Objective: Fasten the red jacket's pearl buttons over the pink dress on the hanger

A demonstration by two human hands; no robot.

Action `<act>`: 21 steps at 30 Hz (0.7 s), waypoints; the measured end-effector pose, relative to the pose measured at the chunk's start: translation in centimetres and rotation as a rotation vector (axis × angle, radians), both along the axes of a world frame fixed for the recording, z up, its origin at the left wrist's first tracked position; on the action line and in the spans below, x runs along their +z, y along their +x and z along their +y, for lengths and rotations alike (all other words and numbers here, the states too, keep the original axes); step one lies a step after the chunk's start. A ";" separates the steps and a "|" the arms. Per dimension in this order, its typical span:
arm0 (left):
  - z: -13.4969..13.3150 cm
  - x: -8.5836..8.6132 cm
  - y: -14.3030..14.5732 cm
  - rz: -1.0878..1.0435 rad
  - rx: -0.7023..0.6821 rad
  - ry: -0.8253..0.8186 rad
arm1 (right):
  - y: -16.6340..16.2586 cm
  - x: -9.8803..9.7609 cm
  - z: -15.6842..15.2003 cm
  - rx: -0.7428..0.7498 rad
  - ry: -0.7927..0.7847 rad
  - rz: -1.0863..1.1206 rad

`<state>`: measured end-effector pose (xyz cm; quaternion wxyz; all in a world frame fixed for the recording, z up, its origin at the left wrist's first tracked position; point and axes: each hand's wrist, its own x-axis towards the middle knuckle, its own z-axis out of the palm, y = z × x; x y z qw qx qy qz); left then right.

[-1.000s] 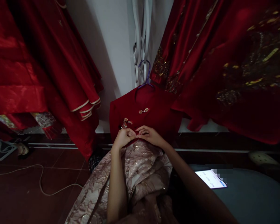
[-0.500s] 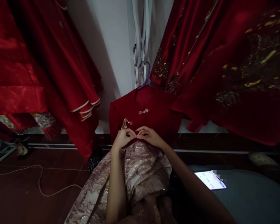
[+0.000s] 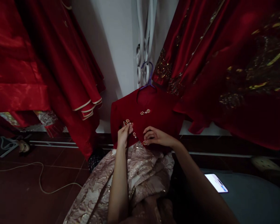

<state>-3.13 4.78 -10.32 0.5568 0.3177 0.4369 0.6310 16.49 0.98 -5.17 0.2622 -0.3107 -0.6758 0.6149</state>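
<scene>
A dark red jacket hangs in front of me on a purple hanger. One beaded clasp is joined at its upper front. Lower down, a second clasp is parted: one flower-shaped half lies on the left front, the other is at my right fingertips. My right hand has curled fingers, with the thumb side pinching at that half. Over on the left chest, my left hand closes on a jewelled brooch, partly covering it. Pinkish brocade fabric lies below the jacket.
Red garments hang on the left, and gold-embroidered ones on the right. White scrolled metalwork rises behind the hanger. A lit phone rests on a grey surface. A pale cable crosses the tiled floor.
Both hands were together at the lower clasp; its halves are now apart. My left hand has moved up and left to the brooch, while my right hand has shifted slightly right.
</scene>
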 end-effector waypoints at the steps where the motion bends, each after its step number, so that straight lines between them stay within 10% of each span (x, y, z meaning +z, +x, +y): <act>1: -0.2 0.1 0.1 -0.036 -0.035 0.008 | 0.0 0.2 -0.1 0.002 -0.003 0.006; 15: -0.1 0.2 1.7 -0.030 0.109 0.085 | -0.8 0.0 -0.3 0.018 0.095 -0.051; 21: 0.5 4.0 3.1 0.299 -0.019 0.304 | 0.0 0.8 -0.8 0.034 0.074 -0.138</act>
